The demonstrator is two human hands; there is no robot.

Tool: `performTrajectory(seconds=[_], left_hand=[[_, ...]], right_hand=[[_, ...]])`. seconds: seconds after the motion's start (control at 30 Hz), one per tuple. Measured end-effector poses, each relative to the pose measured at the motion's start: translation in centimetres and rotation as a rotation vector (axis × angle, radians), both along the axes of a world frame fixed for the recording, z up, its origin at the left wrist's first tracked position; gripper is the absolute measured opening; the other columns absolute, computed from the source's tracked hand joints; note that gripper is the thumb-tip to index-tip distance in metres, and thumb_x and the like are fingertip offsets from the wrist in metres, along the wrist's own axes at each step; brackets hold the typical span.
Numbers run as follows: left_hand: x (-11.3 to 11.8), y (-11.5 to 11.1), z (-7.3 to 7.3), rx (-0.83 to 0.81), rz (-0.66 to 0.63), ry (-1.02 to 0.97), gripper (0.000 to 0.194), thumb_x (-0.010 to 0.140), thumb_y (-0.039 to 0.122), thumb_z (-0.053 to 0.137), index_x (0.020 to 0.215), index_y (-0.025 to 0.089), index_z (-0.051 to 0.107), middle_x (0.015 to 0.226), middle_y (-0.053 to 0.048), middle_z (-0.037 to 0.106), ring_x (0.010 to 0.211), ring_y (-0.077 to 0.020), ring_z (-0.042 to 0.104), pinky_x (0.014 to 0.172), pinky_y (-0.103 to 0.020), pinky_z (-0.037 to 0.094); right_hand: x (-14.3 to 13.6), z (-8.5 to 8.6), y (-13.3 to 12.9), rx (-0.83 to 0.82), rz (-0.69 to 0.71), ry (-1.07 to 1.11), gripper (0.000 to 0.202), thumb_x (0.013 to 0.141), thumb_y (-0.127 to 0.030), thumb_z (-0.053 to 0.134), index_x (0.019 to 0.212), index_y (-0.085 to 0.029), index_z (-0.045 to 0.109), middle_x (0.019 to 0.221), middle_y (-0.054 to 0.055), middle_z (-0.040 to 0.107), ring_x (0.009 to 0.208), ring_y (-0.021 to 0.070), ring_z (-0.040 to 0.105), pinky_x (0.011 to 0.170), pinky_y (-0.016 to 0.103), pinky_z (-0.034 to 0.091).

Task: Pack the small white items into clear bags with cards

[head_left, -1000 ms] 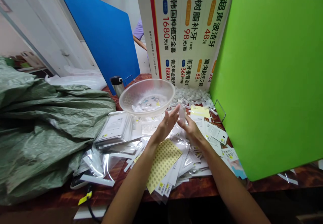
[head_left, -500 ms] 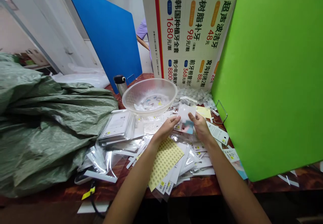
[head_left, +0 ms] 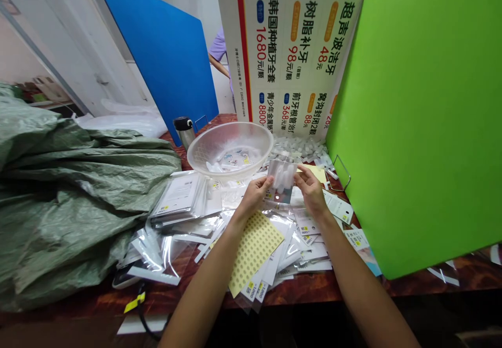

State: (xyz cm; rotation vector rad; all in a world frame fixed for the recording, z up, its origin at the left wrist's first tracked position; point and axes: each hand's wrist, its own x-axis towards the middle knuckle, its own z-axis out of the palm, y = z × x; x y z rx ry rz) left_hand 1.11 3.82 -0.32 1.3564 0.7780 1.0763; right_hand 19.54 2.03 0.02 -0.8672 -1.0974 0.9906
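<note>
A small clear packet [head_left: 281,181] with whitish pieces and a printed card in it is held upright between my two hands. My left hand [head_left: 255,194] pinches its left edge, and my right hand [head_left: 311,187] grips the right edge. Below them a yellow sticker sheet [head_left: 257,248] lies on a spread of white cards in clear sleeves [head_left: 308,222]. Just behind the packet, small translucent pieces [head_left: 298,148] form a heap. A translucent bowl [head_left: 231,149] to the left holds more packets or cards.
Stacked sleeved cards [head_left: 178,196] lie at the left, beside a crumpled green sheet [head_left: 78,196]. A flask [head_left: 184,131] stands behind the bowl. Blue [head_left: 164,45], printed [head_left: 301,39] and green [head_left: 423,118] boards stand around the table. Beyond them, a person in purple [head_left: 219,47] is partly visible.
The packet has turned, so its whitish pieces now show, and both hands have shifted slightly left. My right fingers have changed their hold on its edge. The view has moved slightly.
</note>
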Motion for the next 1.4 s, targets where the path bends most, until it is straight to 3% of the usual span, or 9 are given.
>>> performTrajectory(seconds=[0.1, 0.27, 0.47, 0.7, 0.9, 0.97, 1.1, 1.3, 1.4], left_hand=[[0.1, 0.0, 0.0, -0.008, -0.011, -0.029, 0.050, 0.085, 0.065, 0.064, 0.089, 0.015, 0.068, 0.077, -0.002, 0.069, 0.068, -0.0174, 0.063, 0.067, -0.028, 0.050], [0.2, -0.4, 0.4, 0.011, -0.085, -0.057, 0.043, 0.087, 0.059, 0.066, 0.089, 0.016, 0.062, 0.068, 0.002, 0.061, 0.059, -0.0131, 0.056, 0.062, -0.025, 0.046], [0.1, -0.7, 0.6, -0.052, -0.140, -0.067, 0.046, 0.084, 0.059, 0.068, 0.090, 0.014, 0.062, 0.071, -0.001, 0.060, 0.058, -0.0124, 0.054, 0.055, -0.024, 0.043], [-0.1, -0.5, 0.3, -0.114, -0.164, -0.054, 0.048, 0.079, 0.057, 0.075, 0.098, 0.013, 0.068, 0.079, -0.002, 0.060, 0.060, -0.0112, 0.053, 0.053, -0.022, 0.042], [-0.1, -0.6, 0.6, -0.122, -0.193, -0.043, 0.050, 0.077, 0.056, 0.076, 0.101, 0.012, 0.070, 0.080, -0.002, 0.064, 0.059, -0.0119, 0.054, 0.053, -0.023, 0.040], [0.0, -0.8, 0.8, -0.128, -0.196, -0.050, 0.051, 0.077, 0.057, 0.077, 0.101, 0.013, 0.071, 0.082, -0.003, 0.066, 0.063, -0.0134, 0.056, 0.057, -0.023, 0.042], [0.1, -1.0, 1.0, -0.154, -0.207, -0.047, 0.054, 0.074, 0.058, 0.078, 0.100, 0.011, 0.071, 0.081, -0.004, 0.066, 0.064, -0.0143, 0.057, 0.058, -0.025, 0.043], [0.0, -0.8, 0.7, -0.146, -0.228, -0.046, 0.048, 0.077, 0.055, 0.078, 0.098, 0.012, 0.070, 0.077, -0.003, 0.064, 0.063, -0.0136, 0.055, 0.060, -0.024, 0.042], [-0.1, -0.7, 0.6, -0.114, -0.225, -0.031, 0.046, 0.078, 0.054, 0.077, 0.097, 0.013, 0.071, 0.080, -0.003, 0.066, 0.068, -0.0152, 0.057, 0.064, -0.025, 0.043]], right_hand=[[0.0, -0.2, 0.2, -0.021, -0.025, -0.046, 0.044, 0.074, -0.048, 0.081, 0.106, -0.020, 0.071, 0.101, 0.007, 0.072, 0.092, 0.0224, 0.065, 0.082, 0.037, 0.054], [0.3, 0.2, -0.2, 0.004, -0.002, -0.102, 0.054, 0.077, -0.041, 0.077, 0.127, -0.024, 0.062, 0.093, 0.001, 0.066, 0.072, 0.0153, 0.060, 0.060, 0.028, 0.051], [0.5, 0.9, -1.4, 0.027, 0.116, -0.053, 0.044, 0.077, -0.029, 0.071, 0.118, -0.029, 0.055, 0.087, -0.005, 0.060, 0.050, 0.0082, 0.052, 0.045, 0.023, 0.042], [0.7, 0.9, -1.3, -0.001, 0.097, -0.002, 0.018, 0.078, -0.034, 0.069, 0.087, -0.023, 0.059, 0.070, -0.006, 0.055, 0.047, 0.0105, 0.051, 0.043, 0.025, 0.042], [1.0, 1.3, -1.1, 0.000, 0.022, -0.018, 0.016, 0.075, -0.033, 0.071, 0.067, -0.021, 0.064, 0.068, -0.002, 0.056, 0.055, 0.0120, 0.047, 0.046, 0.025, 0.039], [1.0, 1.4, -1.2, 0.005, 0.004, -0.020, 0.013, 0.075, -0.034, 0.070, 0.075, -0.021, 0.071, 0.080, 0.001, 0.065, 0.058, 0.0126, 0.048, 0.047, 0.026, 0.039], [1.0, 1.5, -1.3, -0.021, 0.051, -0.051, 0.029, 0.081, -0.040, 0.068, 0.102, -0.023, 0.077, 0.104, 0.004, 0.072, 0.058, 0.0118, 0.049, 0.047, 0.026, 0.037], [1.0, 1.2, -1.3, -0.012, 0.081, -0.170, 0.029, 0.084, -0.045, 0.069, 0.094, -0.021, 0.080, 0.091, 0.004, 0.073, 0.058, 0.0120, 0.050, 0.047, 0.025, 0.037], [1.2, 1.2, -1.3, -0.032, 0.088, -0.245, 0.029, 0.078, -0.046, 0.076, 0.095, -0.023, 0.080, 0.095, 0.004, 0.075, 0.057, 0.0119, 0.052, 0.047, 0.025, 0.039]])
